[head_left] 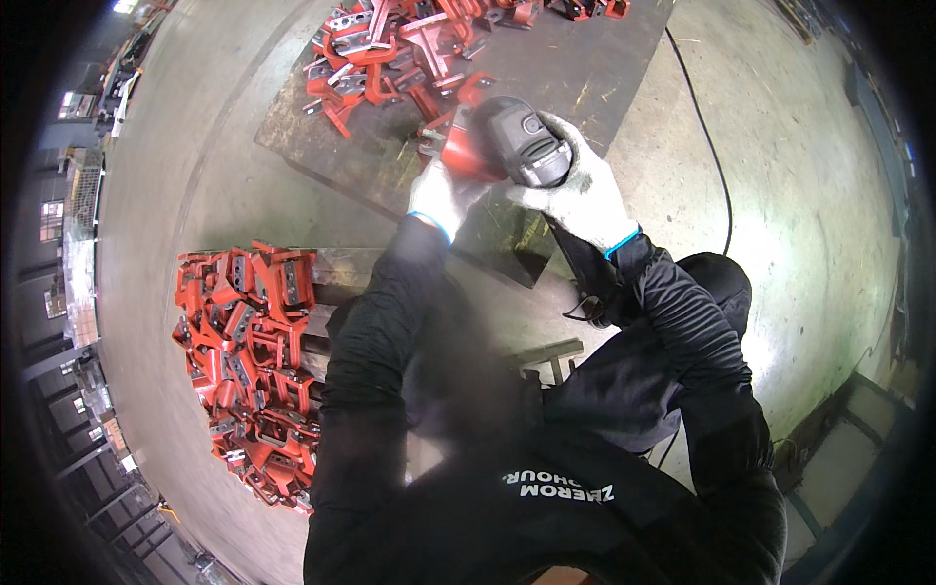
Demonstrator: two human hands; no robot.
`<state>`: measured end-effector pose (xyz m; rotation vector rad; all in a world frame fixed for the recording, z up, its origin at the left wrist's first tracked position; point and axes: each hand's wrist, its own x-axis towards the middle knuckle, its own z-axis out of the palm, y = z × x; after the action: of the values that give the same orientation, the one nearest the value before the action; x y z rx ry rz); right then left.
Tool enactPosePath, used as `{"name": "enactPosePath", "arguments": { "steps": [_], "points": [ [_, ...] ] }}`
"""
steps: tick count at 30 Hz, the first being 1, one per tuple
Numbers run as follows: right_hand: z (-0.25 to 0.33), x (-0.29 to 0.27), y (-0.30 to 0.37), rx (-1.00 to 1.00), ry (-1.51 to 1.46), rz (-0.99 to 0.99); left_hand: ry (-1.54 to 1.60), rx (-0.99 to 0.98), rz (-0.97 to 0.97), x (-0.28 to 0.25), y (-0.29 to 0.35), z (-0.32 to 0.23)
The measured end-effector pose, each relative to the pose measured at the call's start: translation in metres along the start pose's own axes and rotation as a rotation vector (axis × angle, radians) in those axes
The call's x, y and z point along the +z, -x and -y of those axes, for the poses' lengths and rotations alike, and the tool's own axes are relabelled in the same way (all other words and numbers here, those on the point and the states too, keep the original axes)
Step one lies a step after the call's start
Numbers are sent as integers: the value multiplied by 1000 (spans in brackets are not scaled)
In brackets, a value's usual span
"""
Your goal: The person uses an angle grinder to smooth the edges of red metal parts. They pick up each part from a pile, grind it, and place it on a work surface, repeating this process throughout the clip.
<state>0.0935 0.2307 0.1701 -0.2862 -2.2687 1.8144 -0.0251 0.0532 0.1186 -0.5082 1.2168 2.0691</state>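
So the red metal bracket (470,148) was held up over the dark tabletop (575,73), with the gloved left hand (444,198) keeping its grip around the near end. The gloved right hand (592,193) had its grip wrapped round a black power tool (529,141) just beside it; couldn't tell if tool and bracket touched. A jumbled pile of red parts (385,54) sat farther back, a second heap (252,361) was left of the left forearm, and a black cable (717,161) ran across the floor (799,244) on the right.
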Motion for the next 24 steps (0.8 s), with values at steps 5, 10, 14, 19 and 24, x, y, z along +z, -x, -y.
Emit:
{"name": "enactPosePath", "arguments": {
  "steps": [5,10,14,19,24],
  "points": [
    [-14,-8,7,24,49,35,22,22,-8,-2,1,-5],
    [-16,-16,13,72,130,18,106,40,21,-27,-7,-11],
    [-21,-25,18,141,238,-7,207,-14,-33,-40,-12,-26],
    [-1,-22,24,81,20,-10,148,1,1,-43,-11,-39],
    [12,-18,24,-12,97,78,96,-56,-9,-36,-2,-38]
  ]
}}
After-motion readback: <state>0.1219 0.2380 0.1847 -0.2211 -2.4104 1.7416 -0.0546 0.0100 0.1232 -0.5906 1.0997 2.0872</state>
